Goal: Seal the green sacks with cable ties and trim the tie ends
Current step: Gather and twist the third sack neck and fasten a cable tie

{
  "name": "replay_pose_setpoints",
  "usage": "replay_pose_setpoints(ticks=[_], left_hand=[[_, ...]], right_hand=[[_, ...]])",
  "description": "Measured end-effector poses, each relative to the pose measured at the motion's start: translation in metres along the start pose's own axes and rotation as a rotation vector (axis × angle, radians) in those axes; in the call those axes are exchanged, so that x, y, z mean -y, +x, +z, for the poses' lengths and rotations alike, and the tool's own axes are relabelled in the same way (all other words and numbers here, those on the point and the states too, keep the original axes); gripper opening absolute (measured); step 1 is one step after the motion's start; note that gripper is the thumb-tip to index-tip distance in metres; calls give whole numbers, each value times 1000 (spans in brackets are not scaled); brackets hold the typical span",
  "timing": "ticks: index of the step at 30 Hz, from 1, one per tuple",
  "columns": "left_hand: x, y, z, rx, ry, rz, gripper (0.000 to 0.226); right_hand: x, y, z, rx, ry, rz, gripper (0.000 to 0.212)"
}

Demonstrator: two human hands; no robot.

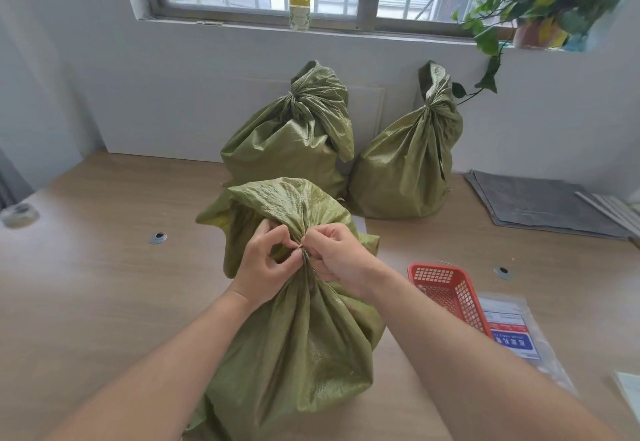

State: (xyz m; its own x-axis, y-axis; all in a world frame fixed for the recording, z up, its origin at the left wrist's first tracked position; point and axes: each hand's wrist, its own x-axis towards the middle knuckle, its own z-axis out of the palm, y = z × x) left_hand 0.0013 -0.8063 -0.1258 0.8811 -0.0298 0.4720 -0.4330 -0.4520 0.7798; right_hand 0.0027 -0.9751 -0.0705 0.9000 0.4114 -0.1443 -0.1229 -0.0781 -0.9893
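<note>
A green woven sack (pixel 298 343) stands on the wooden table in front of me, its neck bunched together. My left hand (pixel 266 264) pinches the gathered neck from the left. My right hand (pixel 337 255) pinches it from the right, fingers curled at the same spot. A thin cable tie (pixel 304 253) seems to circle the neck between my fingertips; it is mostly hidden. Two more green sacks stand by the wall with gathered necks, one at centre (pixel 294 135) and one to the right (pixel 408 160).
A red plastic basket (pixel 446 288) sits to the right of the near sack, beside a clear packet with a blue label (pixel 512 336). A grey mat (pixel 540 205) lies at right. A tape roll (pixel 19 213) is at far left. Bottle (pixel 299 2) and plant (pixel 540 0) on the windowsill.
</note>
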Motion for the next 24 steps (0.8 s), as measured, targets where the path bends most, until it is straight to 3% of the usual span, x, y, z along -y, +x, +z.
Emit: replay_pose_setpoints(ticks=[5, 11, 13, 17, 24], left_hand=[[10, -3, -1, 59, 39, -43, 19], [-2, 8, -10, 160, -32, -295, 11], [-8, 11, -18, 112, -118, -400, 4], [-26, 19, -32, -50, -337, -528, 32], [-64, 17, -49, 103, -384, -533, 63]], right_hand=[[-6, 1, -5, -7, -160, 46, 41], [2, 11, -10, -363, -190, 57, 43], [4, 13, -9, -446, -131, 90, 48], [3, 10, -2, -525, -32, 113, 47], [16, -17, 14, -598, 67, 90, 56]])
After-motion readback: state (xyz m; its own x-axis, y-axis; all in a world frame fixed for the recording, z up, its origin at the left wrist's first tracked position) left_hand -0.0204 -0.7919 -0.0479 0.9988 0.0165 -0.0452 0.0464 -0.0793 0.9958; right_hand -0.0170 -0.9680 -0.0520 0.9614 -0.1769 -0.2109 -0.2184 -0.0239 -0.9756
